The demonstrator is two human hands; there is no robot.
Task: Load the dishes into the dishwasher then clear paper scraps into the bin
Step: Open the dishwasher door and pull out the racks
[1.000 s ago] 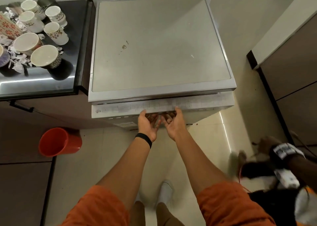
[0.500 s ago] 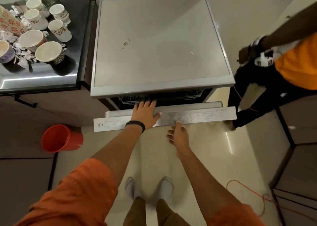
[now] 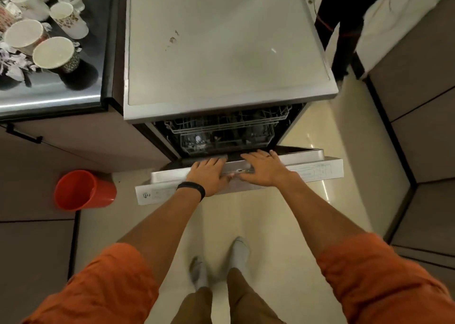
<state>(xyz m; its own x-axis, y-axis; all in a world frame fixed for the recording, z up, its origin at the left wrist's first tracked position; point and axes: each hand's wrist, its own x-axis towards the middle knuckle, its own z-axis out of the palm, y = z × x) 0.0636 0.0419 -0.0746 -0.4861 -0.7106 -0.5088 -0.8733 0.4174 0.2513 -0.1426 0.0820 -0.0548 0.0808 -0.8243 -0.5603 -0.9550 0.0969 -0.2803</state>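
Left grip (image 3: 209,174) reaches forward, palm down, fingers straight. Right grip (image 3: 266,169) lies flat just beside it, thumbs nearly meeting.

Dim warm light, counter glare, edges warped

Glossy cream floor tiles (image 3: 248,225) lie between brown cabinet fronts (image 3: 434,210), a dark reflective countertop (image 3: 98,11) at left.

Red bin (image 3: 83,190), grey dishwasher (image 3: 221,40)
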